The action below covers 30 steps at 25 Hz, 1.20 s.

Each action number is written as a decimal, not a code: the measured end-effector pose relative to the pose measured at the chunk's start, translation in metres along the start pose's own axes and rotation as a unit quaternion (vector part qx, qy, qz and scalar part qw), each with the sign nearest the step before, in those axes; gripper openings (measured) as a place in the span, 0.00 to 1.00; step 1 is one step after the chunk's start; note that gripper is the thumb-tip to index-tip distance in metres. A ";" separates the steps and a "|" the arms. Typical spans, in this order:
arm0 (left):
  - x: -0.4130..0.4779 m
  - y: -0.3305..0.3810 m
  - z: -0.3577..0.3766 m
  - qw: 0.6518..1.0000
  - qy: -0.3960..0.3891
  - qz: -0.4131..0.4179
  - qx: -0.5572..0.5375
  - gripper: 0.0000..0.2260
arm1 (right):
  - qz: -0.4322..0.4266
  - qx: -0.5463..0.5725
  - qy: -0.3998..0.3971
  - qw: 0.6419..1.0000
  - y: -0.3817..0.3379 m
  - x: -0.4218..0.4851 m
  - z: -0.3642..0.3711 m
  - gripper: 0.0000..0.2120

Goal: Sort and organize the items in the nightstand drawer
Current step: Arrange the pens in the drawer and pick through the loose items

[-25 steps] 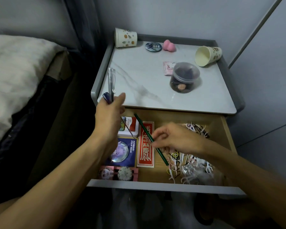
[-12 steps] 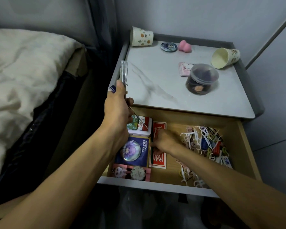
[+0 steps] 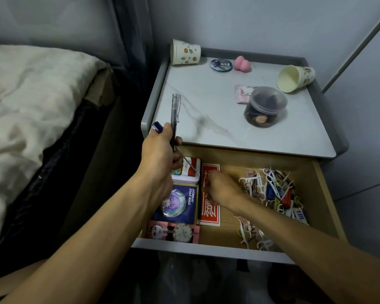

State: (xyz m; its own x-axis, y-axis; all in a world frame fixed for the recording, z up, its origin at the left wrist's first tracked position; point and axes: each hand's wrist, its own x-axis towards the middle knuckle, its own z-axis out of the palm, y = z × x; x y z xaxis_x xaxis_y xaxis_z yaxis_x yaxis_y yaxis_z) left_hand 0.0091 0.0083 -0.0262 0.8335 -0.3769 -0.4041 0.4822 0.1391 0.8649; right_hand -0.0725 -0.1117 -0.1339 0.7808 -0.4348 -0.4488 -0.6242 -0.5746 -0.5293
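Head view: right hand [image 3: 221, 189] has sunk onto the red packet [image 3: 210, 213], grip hidden; left hand [image 3: 160, 156] still clutches gathered pens [image 3: 176, 113], so sorting continues.

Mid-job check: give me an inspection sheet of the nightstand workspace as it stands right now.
Surface: marble nightstand top; drawer open below it.
Job's things: pens in hand; tin, blue card and red card at the drawer's left; floss picks heaped at its right.
Clutter: left paper cup and right paper cup on their sides, jar, pink sponge.
Grippers: left hand grips the pens; right hand over the red card, fingers hidden.
Cables: nothing seen.
Surroundings: bed to the left, grey wall behind.
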 end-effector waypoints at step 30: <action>-0.007 -0.032 0.009 0.972 -0.045 0.016 0.229 0.10 | -0.055 0.326 -0.076 0.941 -0.001 -0.070 -0.043 0.05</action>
State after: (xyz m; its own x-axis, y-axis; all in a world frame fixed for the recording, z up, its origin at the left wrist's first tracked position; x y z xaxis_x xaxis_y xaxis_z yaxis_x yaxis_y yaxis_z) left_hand -0.0149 -0.0018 -0.0483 0.8098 -0.4600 -0.3642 0.2681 -0.2620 0.9271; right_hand -0.1251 -0.1106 -0.0707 0.8600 -0.2641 -0.4367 -0.4626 -0.0421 -0.8856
